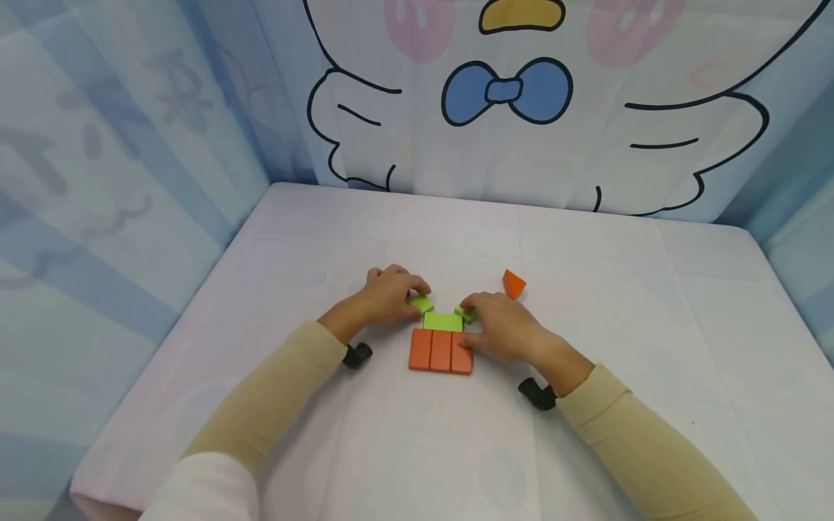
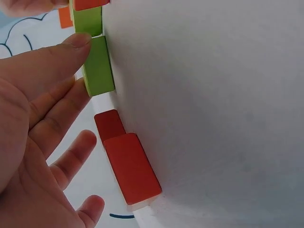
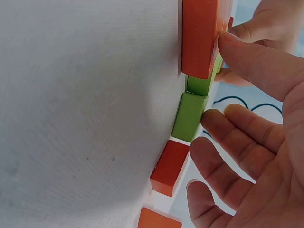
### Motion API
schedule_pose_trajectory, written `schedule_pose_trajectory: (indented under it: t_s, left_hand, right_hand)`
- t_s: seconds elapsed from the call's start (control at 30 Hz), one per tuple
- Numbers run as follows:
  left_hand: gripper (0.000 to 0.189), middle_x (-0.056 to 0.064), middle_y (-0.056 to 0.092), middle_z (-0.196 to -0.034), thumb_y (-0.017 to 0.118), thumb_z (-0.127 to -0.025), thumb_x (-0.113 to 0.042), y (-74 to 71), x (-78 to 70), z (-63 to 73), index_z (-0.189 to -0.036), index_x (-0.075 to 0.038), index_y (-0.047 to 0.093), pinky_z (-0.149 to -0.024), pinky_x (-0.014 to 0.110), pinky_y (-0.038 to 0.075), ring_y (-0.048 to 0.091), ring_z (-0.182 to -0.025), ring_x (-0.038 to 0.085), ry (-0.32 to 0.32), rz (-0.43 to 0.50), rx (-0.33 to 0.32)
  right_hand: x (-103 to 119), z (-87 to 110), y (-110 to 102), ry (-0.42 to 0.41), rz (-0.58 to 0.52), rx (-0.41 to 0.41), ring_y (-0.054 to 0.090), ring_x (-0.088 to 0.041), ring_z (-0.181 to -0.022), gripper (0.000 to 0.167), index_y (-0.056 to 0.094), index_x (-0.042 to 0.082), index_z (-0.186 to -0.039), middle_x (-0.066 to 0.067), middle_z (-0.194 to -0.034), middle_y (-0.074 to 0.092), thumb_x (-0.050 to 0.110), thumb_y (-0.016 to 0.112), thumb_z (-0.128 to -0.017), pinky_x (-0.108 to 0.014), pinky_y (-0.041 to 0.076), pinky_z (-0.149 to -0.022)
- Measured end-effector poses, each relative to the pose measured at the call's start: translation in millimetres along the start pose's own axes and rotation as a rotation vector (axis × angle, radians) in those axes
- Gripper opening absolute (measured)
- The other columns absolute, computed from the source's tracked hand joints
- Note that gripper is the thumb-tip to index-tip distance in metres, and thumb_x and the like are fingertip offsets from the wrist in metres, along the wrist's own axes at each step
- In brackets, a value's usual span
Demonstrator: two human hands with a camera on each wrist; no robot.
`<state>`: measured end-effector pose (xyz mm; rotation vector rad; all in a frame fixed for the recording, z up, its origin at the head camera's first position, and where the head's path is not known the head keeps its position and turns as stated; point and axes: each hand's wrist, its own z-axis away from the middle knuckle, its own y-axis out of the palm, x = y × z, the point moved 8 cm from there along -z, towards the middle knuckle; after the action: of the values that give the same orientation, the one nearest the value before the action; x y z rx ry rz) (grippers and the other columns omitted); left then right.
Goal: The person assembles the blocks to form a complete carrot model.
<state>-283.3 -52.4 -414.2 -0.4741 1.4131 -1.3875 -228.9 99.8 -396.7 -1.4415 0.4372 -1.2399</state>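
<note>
My left hand point(image 1: 391, 295) pinches a small green block point(image 2: 99, 66) between thumb and fingers, at the left end of a green rectangular block point(image 1: 443, 322). Three orange-red bricks point(image 1: 440, 352) lie side by side just nearer to me. On the right, my right hand point(image 1: 504, 325) rests its thumb on the rightmost orange-red brick point(image 3: 202, 38). Its fingertips touch another small green block point(image 3: 190, 116), partly hidden under them in the head view.
An orange wedge-shaped block point(image 1: 513, 284) lies beyond the right hand. Red blocks point(image 2: 133, 168) show beside the left fingers in the left wrist view, and a red block point(image 3: 170, 167) near the right fingers. White cloth point(image 1: 586, 275) covers the table; printed curtains point(image 1: 508, 159) stand behind.
</note>
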Motion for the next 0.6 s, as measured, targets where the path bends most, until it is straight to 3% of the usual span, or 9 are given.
schedule_pose_trajectory:
  t_s: [0.6]
  left_hand:
    - [0.045,-0.002,0.064,-0.117,0.076,-0.091,-0.027,-0.2,-0.3,3.5,-0.133,-0.019,0.064,-0.103,0.053,0.023,0.041,-0.128,0.022,0.001,0.01,0.006]
  right_hand:
    - [-0.1,-1.7,0.0,-0.002,0.005,-0.004,0.055,-0.031,-0.116,0.055,0.058,-0.001,-0.131,-0.012,-0.124,0.062,0.031,0.077,-0.09,-0.047,0.042,-0.103]
